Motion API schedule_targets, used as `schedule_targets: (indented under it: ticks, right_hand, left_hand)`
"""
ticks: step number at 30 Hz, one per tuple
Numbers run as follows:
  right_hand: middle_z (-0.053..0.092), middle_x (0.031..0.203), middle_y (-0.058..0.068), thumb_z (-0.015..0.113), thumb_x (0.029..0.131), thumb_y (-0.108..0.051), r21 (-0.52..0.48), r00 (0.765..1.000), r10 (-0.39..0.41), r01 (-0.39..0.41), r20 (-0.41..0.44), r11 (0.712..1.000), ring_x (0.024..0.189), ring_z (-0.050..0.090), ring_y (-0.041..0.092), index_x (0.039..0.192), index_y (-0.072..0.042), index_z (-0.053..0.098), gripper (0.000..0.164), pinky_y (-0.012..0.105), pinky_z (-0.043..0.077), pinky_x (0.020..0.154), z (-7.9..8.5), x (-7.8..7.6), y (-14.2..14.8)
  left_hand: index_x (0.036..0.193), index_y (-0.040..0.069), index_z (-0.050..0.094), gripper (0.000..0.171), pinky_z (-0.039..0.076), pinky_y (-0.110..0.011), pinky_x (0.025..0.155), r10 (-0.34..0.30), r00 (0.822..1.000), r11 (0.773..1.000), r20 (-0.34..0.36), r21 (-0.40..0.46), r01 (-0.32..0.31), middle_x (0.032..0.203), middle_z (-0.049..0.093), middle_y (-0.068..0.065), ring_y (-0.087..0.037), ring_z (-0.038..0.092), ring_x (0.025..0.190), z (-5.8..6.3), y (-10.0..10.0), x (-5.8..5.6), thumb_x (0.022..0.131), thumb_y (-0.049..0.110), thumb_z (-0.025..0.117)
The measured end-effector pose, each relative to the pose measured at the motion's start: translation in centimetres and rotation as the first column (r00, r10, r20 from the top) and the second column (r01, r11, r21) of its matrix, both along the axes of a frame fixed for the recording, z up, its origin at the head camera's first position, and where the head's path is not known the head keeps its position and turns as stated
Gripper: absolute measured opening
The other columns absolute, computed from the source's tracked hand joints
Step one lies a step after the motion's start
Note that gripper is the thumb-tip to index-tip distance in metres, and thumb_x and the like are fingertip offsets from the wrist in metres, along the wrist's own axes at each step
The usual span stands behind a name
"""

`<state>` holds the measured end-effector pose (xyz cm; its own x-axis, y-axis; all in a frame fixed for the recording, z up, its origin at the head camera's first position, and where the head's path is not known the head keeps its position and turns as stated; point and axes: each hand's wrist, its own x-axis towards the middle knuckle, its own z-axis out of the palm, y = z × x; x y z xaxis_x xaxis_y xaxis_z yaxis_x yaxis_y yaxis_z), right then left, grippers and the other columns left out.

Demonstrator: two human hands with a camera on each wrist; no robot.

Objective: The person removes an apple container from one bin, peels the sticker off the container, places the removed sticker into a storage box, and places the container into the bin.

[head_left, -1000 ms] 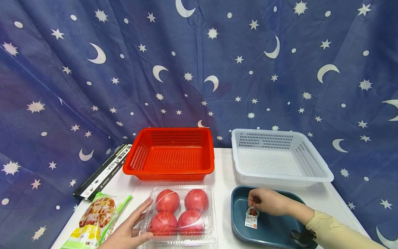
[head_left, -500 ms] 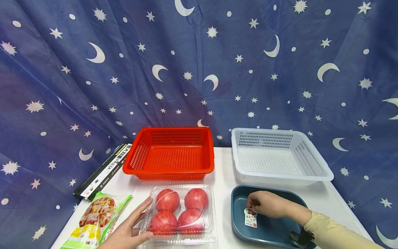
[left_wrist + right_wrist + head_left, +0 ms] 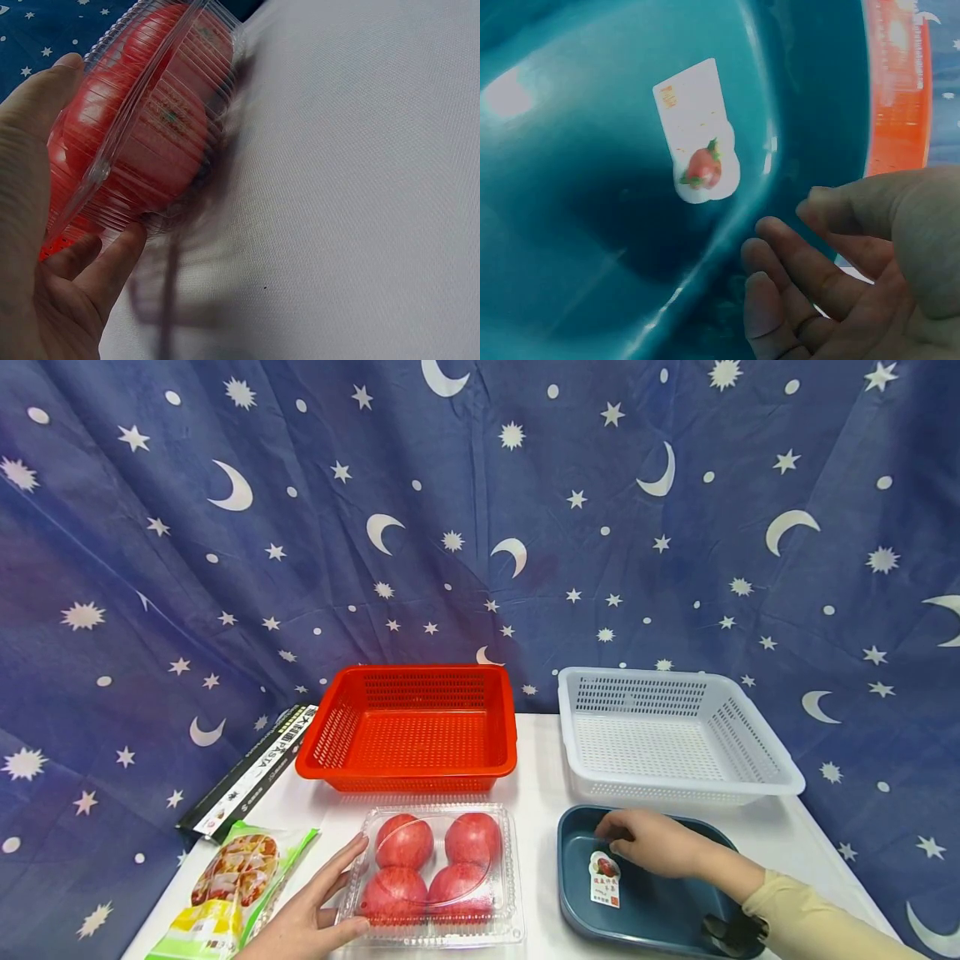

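Observation:
My left hand [image 3: 311, 903] rests at the left side of a clear plastic clamshell box [image 3: 517, 893] that holds several red apples [image 3: 176, 131]. Its fingers lie fairly straight along the box's side, with the thumb at the near corner. Over the dark teal tub [image 3: 572, 906] is my right hand [image 3: 656, 843], its fingers loosely bent and holding nothing. A white label [image 3: 604, 887] with a red fruit picture and printed characters lies on the tub's floor, just below the right fingertips. In the right wrist view, a gap shows between the fingers and the label [image 3: 694, 112].
Behind the clamshell stands a red basket [image 3: 408, 772], and behind the tub a white basket [image 3: 682, 793]. At left are a green and yellow food bag [image 3: 232, 893] and a black and white pasta box [image 3: 251, 781]. A starry blue curtain [image 3: 480, 527] hangs behind the white table.
My right hand has let go of the label and risen slightly; the label now lies on the tub's floor. The left hand and clamshell box have not moved.

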<state>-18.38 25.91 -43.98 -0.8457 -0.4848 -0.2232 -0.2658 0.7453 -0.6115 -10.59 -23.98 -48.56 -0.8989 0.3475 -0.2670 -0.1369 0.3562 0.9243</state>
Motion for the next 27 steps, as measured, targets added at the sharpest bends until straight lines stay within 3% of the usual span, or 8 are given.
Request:
schedule_targets:
  ticks: [4,10,13,15,19,22,25,27]
  right_hand:
    - [0.070,0.109,0.005,0.066,0.099,-0.013,-0.057,0.999,-0.032,0.030,-0.027,0.998,0.095,0.065,0.018,0.117,-0.003,0.069,0.021,0.039,0.058,0.079,0.7,0.2,-0.2]
    - [0.069,0.116,0.004,0.066,0.101,-0.019,-0.124,0.990,-0.125,0.116,-0.068,0.985,0.103,0.063,0.018,0.125,-0.006,0.068,0.027,0.048,0.054,0.094,2.1,0.8,-1.7]
    - [0.068,0.119,0.004,0.067,0.101,-0.021,-0.175,0.983,-0.165,0.149,-0.084,0.973,0.104,0.061,0.018,0.130,-0.009,0.066,0.031,0.044,0.054,0.094,2.6,1.3,-2.8]
    - [0.067,0.122,0.004,0.068,0.100,-0.023,-0.217,0.981,-0.174,0.151,-0.091,0.964,0.105,0.060,0.018,0.133,-0.010,0.064,0.035,0.036,0.055,0.091,2.9,1.7,-3.6]
    - [0.062,0.129,0.009,0.070,0.099,-0.025,-0.316,0.984,-0.178,0.159,-0.031,0.935,0.100,0.061,0.024,0.139,-0.013,0.059,0.043,0.033,0.059,0.065,3.3,2.4,-5.1]
    - [0.059,0.136,0.008,0.071,0.098,-0.027,-0.335,0.984,-0.175,0.157,-0.022,0.929,0.106,0.061,0.026,0.143,-0.017,0.056,0.048,0.042,0.060,0.073,3.3,2.8,-6.3]
    - [0.056,0.143,0.004,0.072,0.097,-0.030,-0.315,0.985,-0.168,0.145,-0.048,0.938,0.120,0.057,0.026,0.146,-0.021,0.053,0.053,0.049,0.053,0.095,3.1,3.2,-7.4]
    - [0.053,0.146,0.005,0.072,0.097,-0.031,-0.318,0.986,-0.161,0.139,-0.044,0.938,0.124,0.055,0.029,0.148,-0.022,0.050,0.056,0.053,0.049,0.101,3.0,3.4,-8.1]
  left_hand:
    - [0.165,0.029,0.020,0.086,0.041,-0.065,0.106,0.003,1.000,1.000,0.000,-0.010,-0.003,0.171,0.009,-0.009,-0.056,0.018,0.148,0.1,0.1,0.0,0.097,0.027,0.073]
    - [0.165,0.027,0.020,0.086,0.040,-0.068,0.105,0.001,1.000,1.000,-0.011,-0.006,-0.001,0.171,0.008,-0.009,-0.057,0.018,0.147,0.0,0.0,0.0,0.097,0.026,0.073]
    - [0.165,0.027,0.020,0.086,0.040,-0.068,0.105,0.005,1.000,1.000,-0.007,-0.011,-0.005,0.171,0.008,-0.009,-0.057,0.018,0.147,0.1,0.1,0.0,0.097,0.027,0.073]
    - [0.165,0.028,0.019,0.086,0.040,-0.068,0.105,0.008,1.000,1.000,-0.002,-0.014,-0.008,0.171,0.008,-0.009,-0.057,0.018,0.147,0.1,0.1,0.0,0.097,0.028,0.073]
    - [0.165,0.028,0.019,0.086,0.040,-0.068,0.105,0.008,1.000,1.000,-0.006,-0.012,-0.008,0.171,0.008,-0.009,-0.057,0.018,0.147,0.1,0.1,0.0,0.097,0.028,0.073]
    - [0.165,0.026,0.020,0.087,0.041,-0.068,0.104,-0.002,0.999,1.000,-0.034,-0.006,0.002,0.171,0.009,-0.009,-0.057,0.019,0.147,0.0,0.0,0.1,0.097,0.025,0.073]
    - [0.165,0.025,0.020,0.087,0.041,-0.069,0.104,-0.011,0.999,1.000,-0.052,-0.005,0.011,0.171,0.009,-0.009,-0.057,0.019,0.146,-0.1,0.0,0.2,0.097,0.024,0.073]
    - [0.165,0.026,0.020,0.086,0.041,-0.069,0.104,-0.013,0.999,1.000,-0.050,-0.007,0.012,0.171,0.009,-0.009,-0.058,0.019,0.146,-0.1,0.0,0.2,0.097,0.025,0.073]
